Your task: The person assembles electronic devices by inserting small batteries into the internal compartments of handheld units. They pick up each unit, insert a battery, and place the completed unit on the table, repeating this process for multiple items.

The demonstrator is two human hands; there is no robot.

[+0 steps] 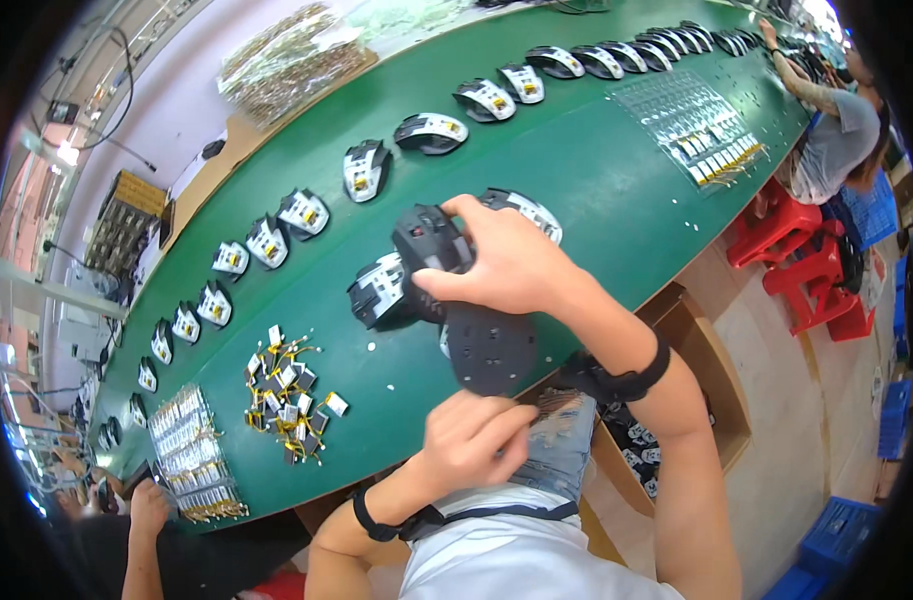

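My right hand [512, 265] reaches over the green table [597, 170] and grips a black mouse shell [429, 240] from above. Just below it a flat black round-ended base plate [492, 350] tilts off the table's near edge. My left hand [469, 438] has its fingers pinched together at the plate's lower edge and seems to hold it. An opened mouse shell with a white inside [379, 290] lies on the table to the left of the held shell. Another shell [529, 208] peeks out behind my right hand. Both wrists wear black straps.
A curved row of opened mouse shells [365, 168] runs along the table's far side. Small batteries with yellow wires [287, 392] lie in a heap, with trays of them left [192, 455] and right [699, 130]. A cardboard box [689, 395] and red stools [802, 255] stand right. A co-worker [839, 130] sits at the far right, and another person's hand [147, 505] shows at the lower left.
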